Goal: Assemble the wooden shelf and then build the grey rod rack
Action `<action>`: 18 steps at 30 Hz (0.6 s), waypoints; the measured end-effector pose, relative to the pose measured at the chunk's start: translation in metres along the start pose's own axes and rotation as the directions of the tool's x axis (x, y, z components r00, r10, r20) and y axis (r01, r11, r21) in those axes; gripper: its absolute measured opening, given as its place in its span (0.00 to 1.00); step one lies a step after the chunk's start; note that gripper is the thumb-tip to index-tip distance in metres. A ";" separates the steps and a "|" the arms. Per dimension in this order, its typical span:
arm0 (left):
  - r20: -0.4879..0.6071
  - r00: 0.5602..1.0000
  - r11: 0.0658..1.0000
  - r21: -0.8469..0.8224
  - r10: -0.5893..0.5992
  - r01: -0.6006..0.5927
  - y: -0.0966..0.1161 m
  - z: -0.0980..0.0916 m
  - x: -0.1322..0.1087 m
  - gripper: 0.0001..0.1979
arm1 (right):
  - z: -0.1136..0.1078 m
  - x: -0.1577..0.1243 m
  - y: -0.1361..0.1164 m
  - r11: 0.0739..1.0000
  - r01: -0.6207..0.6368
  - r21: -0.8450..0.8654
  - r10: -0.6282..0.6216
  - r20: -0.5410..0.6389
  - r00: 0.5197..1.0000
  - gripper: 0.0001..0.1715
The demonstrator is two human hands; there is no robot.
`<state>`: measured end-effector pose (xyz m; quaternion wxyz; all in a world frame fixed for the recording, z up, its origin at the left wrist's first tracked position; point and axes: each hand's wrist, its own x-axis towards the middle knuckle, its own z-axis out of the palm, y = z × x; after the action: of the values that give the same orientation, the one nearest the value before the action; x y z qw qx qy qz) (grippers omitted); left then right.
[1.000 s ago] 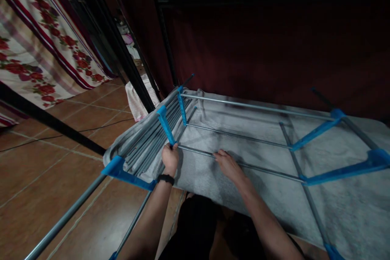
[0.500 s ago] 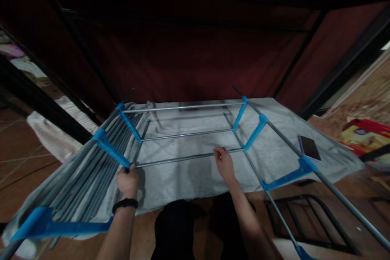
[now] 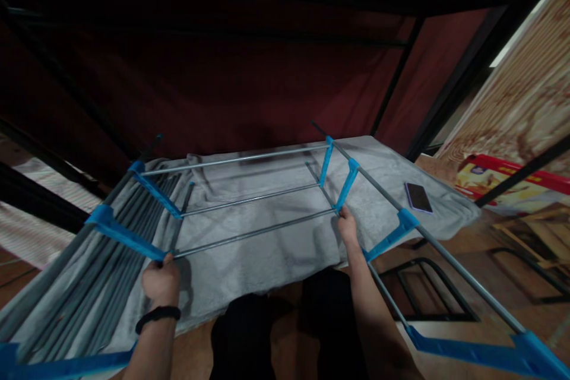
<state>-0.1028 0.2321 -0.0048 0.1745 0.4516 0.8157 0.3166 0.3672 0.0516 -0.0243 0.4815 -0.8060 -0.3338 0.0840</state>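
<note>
A rack frame of grey metal tubes point(image 3: 258, 233) and blue plastic connectors point(image 3: 129, 237) stretches in front of me over a light grey blanket. My left hand point(image 3: 161, 280), with a black band at the wrist, is closed round the lower end of a left-side connector, where a cross tube meets it. On the other side, my right hand point(image 3: 347, 227) grips the frame at the lower end of a blue connector point(image 3: 346, 185), by the right end of that same cross tube. My fingertips are partly hidden there.
Several loose grey tubes point(image 3: 109, 267) lie along the left of the grey blanket point(image 3: 267, 273). A phone point(image 3: 418, 197) rests on the blanket's right side. Beyond it are a red and yellow box point(image 3: 499, 181) and a black metal frame point(image 3: 427, 294) on the floor. Dark red fabric point(image 3: 249, 89) hangs behind.
My right hand has moved right along the cross tube to the connector and closed on the frame there. My left hand keeps its grip. The whole view has shifted toward the right.
</note>
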 end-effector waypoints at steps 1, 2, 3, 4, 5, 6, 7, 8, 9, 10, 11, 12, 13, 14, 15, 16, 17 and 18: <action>-0.004 1.000 1.000 0.011 -0.005 0.005 0.001 0.001 0.000 0.14 | 0.001 -0.001 0.001 0.999 -0.043 0.020 0.043 -0.012 0.999 0.38; -0.012 1.000 0.999 0.027 -0.024 0.024 0.002 0.002 0.000 0.14 | 0.002 -0.003 0.002 0.996 -0.081 0.031 0.082 -0.025 0.996 0.38; -0.024 0.998 0.998 0.044 -0.050 0.051 0.004 0.003 0.000 0.14 | 0.002 -0.004 0.002 0.995 -0.097 0.031 0.098 -0.030 0.995 0.38; -0.034 0.997 0.995 0.060 -0.076 0.078 0.005 0.004 0.000 0.14 | 0.003 -0.005 0.002 0.994 -0.104 0.026 0.105 -0.036 0.994 0.39; -0.052 0.993 0.991 0.079 -0.101 0.105 0.007 0.005 -0.001 0.13 | 0.003 -0.007 0.001 0.994 -0.108 0.020 0.108 -0.043 0.993 0.39; -0.070 0.991 0.987 0.099 -0.116 0.122 0.008 0.006 -0.002 0.13 | 0.004 -0.008 -0.001 0.994 -0.112 0.012 0.113 -0.051 0.992 0.39; -0.080 0.990 0.985 0.118 -0.114 0.123 0.008 0.007 -0.002 0.12 | 0.004 -0.009 -0.003 0.993 -0.118 0.003 0.118 -0.062 0.991 0.39; -0.084 0.991 0.984 0.135 -0.102 0.113 0.008 0.007 -0.003 0.12 | 0.005 -0.010 -0.005 0.992 -0.127 -0.008 0.126 -0.075 0.989 0.39; -0.083 0.993 0.984 0.149 -0.086 0.098 0.008 0.008 -0.004 0.12 | 0.006 -0.011 -0.008 0.990 -0.137 -0.022 0.135 -0.085 0.987 0.38; -0.085 0.993 0.982 0.164 -0.079 0.092 0.007 0.008 -0.004 0.12 | 0.006 -0.011 -0.011 0.988 -0.149 -0.039 0.145 -0.093 0.985 0.37; -0.079 0.994 0.981 0.175 -0.071 0.084 0.005 0.008 -0.005 0.12 | 0.007 -0.011 -0.015 0.985 -0.165 -0.060 0.159 -0.097 0.983 0.37; -0.064 0.996 0.981 0.181 -0.061 0.072 0.003 0.008 -0.005 0.12 | 0.007 -0.010 -0.018 0.980 -0.184 -0.081 0.176 -0.102 0.979 0.36; -0.049 0.998 0.981 0.184 -0.049 0.058 0.002 0.008 -0.004 0.12 | 0.007 -0.010 -0.021 0.973 -0.205 -0.103 0.194 -0.107 0.975 0.34; -0.032 0.999 0.982 0.186 -0.035 0.040 0.001 0.008 -0.004 0.13 | 0.007 -0.009 -0.024 0.966 -0.225 -0.124 0.212 -0.110 0.971 0.33; -0.017 1.000 0.982 0.187 -0.021 0.024 0.000 0.008 -0.003 0.14 | 0.006 -0.007 -0.026 0.959 -0.242 -0.145 0.227 -0.109 0.968 0.33; -0.007 1.000 0.981 0.193 -0.011 0.013 0.001 0.009 -0.003 0.15 | 0.006 -0.006 -0.028 0.953 -0.254 -0.167 0.239 -0.108 0.965 0.32; -0.005 1.000 0.979 0.205 -0.009 0.010 0.002 0.009 -0.003 0.17 | 0.005 -0.006 -0.028 0.947 -0.262 -0.188 0.246 -0.106 0.963 0.32; -0.013 1.000 0.974 0.224 -0.021 0.023 0.004 0.010 -0.003 0.17 | 0.004 -0.005 -0.029 0.942 -0.264 -0.206 0.247 -0.106 0.963 0.31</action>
<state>-0.0930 0.2346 -0.0091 0.1216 0.4577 0.8521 0.2228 0.3484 0.0600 -0.0034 0.3876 -0.8932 -0.2144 0.0768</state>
